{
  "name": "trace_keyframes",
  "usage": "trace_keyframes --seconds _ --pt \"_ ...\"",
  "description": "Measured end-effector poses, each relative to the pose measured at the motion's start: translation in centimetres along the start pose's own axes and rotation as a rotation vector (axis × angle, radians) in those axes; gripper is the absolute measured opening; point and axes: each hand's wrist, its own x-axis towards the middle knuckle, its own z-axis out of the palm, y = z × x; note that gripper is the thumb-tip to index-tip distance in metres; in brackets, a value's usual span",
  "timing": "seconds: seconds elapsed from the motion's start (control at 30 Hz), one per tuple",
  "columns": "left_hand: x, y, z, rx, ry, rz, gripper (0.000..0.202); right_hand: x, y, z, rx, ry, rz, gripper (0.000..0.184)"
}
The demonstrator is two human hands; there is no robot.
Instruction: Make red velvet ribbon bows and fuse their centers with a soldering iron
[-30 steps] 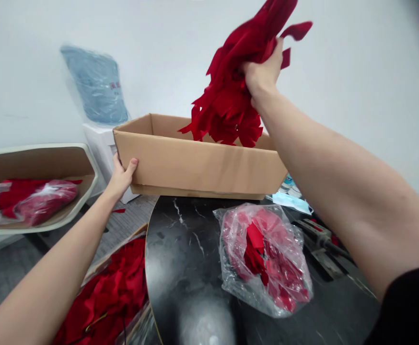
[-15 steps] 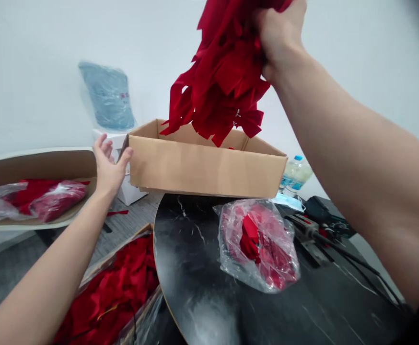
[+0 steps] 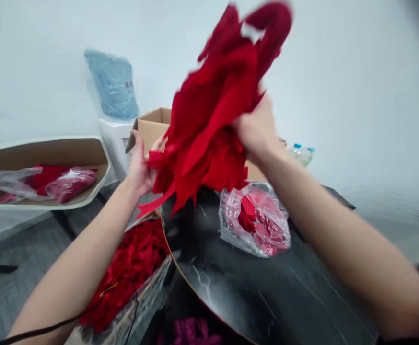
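A thick bundle of red fabric pieces [image 3: 209,120] hangs in the air above the table, blurred by motion, with strips dangling from its lower end. My right hand [image 3: 258,127] is closed around the bundle's right side. At its lower left edge is my left hand [image 3: 143,165], thumb and fingers apart; whether it touches the fabric I cannot tell. Behind them stands a cardboard box [image 3: 154,129], largely covered by the bundle. On the round black table [image 3: 231,292] lies a clear plastic bag [image 3: 267,223] with red fabric inside.
Below the table's left edge, a box holds a heap of red fabric pieces [image 3: 137,258]. A white-rimmed tub [image 3: 44,143] with bagged red fabric stands at left. A blue wrapped package [image 3: 112,84] rests on a white box [image 3: 118,139]. Blue-capped bottles [image 3: 303,154] stand behind my right arm.
My right hand has brought the red bundle down and left, out from above the cardboard box. My left hand has moved right, from the box's side to the bundle's edge.
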Motion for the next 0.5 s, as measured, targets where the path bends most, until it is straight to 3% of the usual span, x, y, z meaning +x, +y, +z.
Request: trace_keyframes --seconds 0.1,0.2,0.27,0.37,0.5 --pt "-2.4 -5.2 -1.6 0.102 0.059 -0.199 0.097 -7.8 3.3 3.2 -0.03 -0.097 0.091 0.061" --pt "-3.7 -9.5 -2.7 0.229 0.142 -0.203 0.078 -12.2 6.4 5.1 -0.139 -0.243 0.189 0.059" --pt "-3.8 -11.1 -3.3 0.274 0.211 -0.166 0.07 -13.0 8.1 5.4 -0.174 -0.312 0.222 0.057" --pt "-3.7 -11.7 -4.1 0.345 0.292 -0.103 0.068 -12.3 9.3 5.0 -0.231 -0.419 0.268 0.057" --pt "-4.5 -10.8 -3.8 0.347 0.237 -0.11 0.071 -10.0 8.7 4.0 -0.339 -0.48 0.329 0.059"
